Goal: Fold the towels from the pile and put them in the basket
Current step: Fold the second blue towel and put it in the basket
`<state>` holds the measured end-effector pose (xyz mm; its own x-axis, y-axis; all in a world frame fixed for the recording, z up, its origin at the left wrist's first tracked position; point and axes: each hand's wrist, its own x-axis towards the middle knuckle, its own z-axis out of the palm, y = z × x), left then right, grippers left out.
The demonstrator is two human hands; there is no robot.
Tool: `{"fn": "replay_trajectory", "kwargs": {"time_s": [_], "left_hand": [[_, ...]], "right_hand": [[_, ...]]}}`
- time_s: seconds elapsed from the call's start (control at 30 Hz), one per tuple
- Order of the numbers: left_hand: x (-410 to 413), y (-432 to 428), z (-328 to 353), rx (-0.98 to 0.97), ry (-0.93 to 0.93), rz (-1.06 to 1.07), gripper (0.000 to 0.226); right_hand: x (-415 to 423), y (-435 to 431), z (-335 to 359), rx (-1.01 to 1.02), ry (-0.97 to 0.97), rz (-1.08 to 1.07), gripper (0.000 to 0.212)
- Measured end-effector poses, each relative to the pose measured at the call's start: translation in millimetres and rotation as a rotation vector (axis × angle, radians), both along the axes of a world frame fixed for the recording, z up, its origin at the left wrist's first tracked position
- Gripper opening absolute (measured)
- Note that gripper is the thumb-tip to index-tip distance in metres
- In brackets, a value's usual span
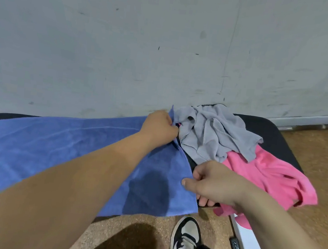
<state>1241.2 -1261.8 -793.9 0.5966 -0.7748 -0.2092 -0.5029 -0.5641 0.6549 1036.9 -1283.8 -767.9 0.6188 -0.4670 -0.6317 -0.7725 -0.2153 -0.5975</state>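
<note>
Your left hand (159, 125) grips a corner of the blue towel (54, 148) right beside the grey towel (215, 134), right hand (211, 183) pinches the same edge near it. Carry both across evenly, imo.

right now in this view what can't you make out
Blue towel: left end cut off by the frame edge, head view.
Left hand: fingers hidden behind its own back.
Pink towel: near part behind the right hand.
White object on the floor: half behind the right forearm, unidentifiable.
Basket: none recognisable.
</note>
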Motion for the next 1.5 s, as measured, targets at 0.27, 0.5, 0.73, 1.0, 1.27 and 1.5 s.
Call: {"fn": "replay_trajectory", "kwargs": {"time_s": [0.27,0.5,0.73,1.0,1.27,1.5], "left_hand": [[-18,-16,34,-0.318,-0.014,0.08,0.02],[-22,-9,68,-0.457,-0.05,0.06,0.022],[54,71,82,-0.361,-0.031,0.191,0.022],[156,192,69,-0.223,-0.035,0.381,0.02],[238,283,45,-0.168,-0.105,0.501,0.022],[230,318,27,-0.114,-0.082,0.525,0.016]], "right_hand": [[-25,-14,40,0.232,-0.208,-0.154,0.026],[-38,-12,78,0.106,-0.438,-0.179,0.036],[41,56,92,0.067,-0.422,0.098,0.047],[167,162,71,0.179,-0.36,0.176,0.043],[245,246,41,0.238,-0.425,0.201,0.045],[246,223,13,-0.35,-0.432,0.293,0.022]]}}
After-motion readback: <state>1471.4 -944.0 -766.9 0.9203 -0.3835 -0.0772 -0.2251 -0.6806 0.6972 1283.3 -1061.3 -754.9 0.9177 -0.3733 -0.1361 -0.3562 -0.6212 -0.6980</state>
